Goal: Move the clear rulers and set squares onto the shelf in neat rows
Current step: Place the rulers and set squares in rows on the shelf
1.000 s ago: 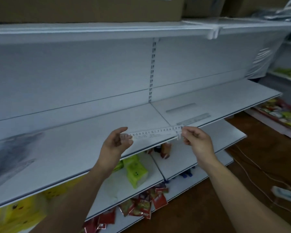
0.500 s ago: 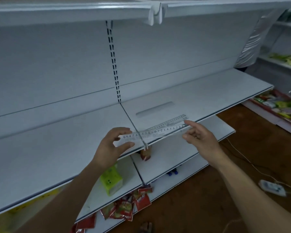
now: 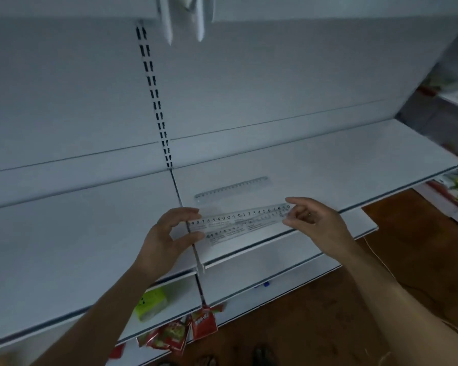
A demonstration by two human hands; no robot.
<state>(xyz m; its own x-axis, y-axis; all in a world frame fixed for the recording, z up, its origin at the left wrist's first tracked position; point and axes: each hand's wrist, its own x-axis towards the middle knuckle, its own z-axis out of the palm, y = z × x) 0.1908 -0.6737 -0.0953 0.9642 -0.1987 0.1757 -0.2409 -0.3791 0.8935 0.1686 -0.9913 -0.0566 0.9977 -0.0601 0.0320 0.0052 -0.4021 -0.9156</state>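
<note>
Both hands hold one clear ruler [image 3: 241, 223] low over the front part of the white shelf [image 3: 328, 175], lengthwise along the shelf edge with its right end a little higher in the view. The left hand [image 3: 167, 241] pinches the left end, thumb on the near edge and curled fingers on the far edge. The right hand [image 3: 320, 225] has its curled fingertips closed on the right end, the other fingers loosely bent. The ruler's left end crosses the dark seam [image 3: 181, 204] where two shelf boards meet, and most of its length is over the right board. Whether it touches the shelf or hangs just above it cannot be told. A second ruler [image 3: 233, 190] lies flat on the right board just behind the held one, roughly parallel to it and apart from it. A slotted metal strip [image 3: 154, 96] runs up the back wall above the seam. On the lower shelves there is a green pack [image 3: 151, 303], and red packets [image 3: 177, 334] hang over a shelf edge near the brown floor [image 3: 328, 313]
</note>
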